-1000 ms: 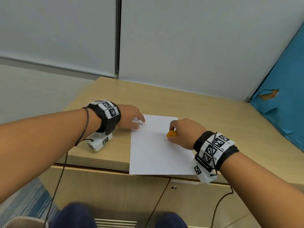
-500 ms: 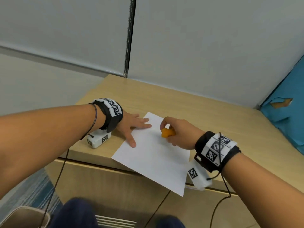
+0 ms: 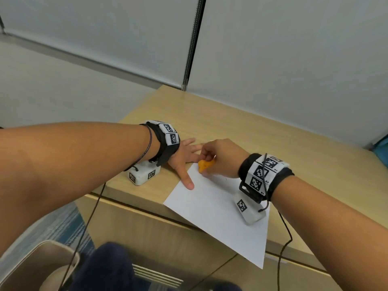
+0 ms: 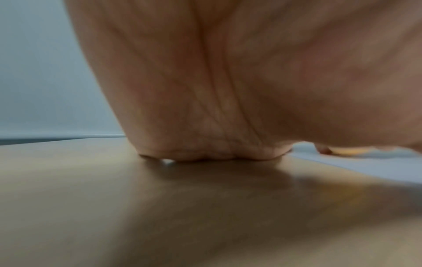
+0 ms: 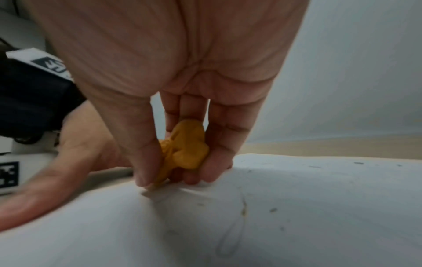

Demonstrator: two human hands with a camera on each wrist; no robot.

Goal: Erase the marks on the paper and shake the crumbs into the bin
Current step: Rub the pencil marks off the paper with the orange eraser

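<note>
A white sheet of paper (image 3: pixel 214 211) lies skewed on the wooden desk (image 3: pixel 241 124), its near corner hanging past the front edge. My right hand (image 3: pixel 218 158) pinches a lumpy orange eraser (image 3: pixel 204 165) against the paper's far corner; the right wrist view shows the eraser (image 5: pixel 185 151) between thumb and fingers, touching the paper (image 5: pixel 297 207), with faint pencil marks and dark crumbs around. My left hand (image 3: pixel 184 158) lies flat with spread fingers, its thumb on the paper's left edge. In the left wrist view the heel of the left hand (image 4: pixel 205 108) rests on the desk.
A beige bin (image 3: pixel 31 267) stands on the floor at the lower left, below the desk edge. Grey wall panels rise behind the desk. Cables hang from both wrist units over the desk front. My dark-trousered knees (image 3: pixel 105 269) are under the desk edge.
The paper has turned from square-on to skewed, its near corner now over the desk edge. My left hand has spread flat on it. The right hand with the eraser moved toward the far corner.
</note>
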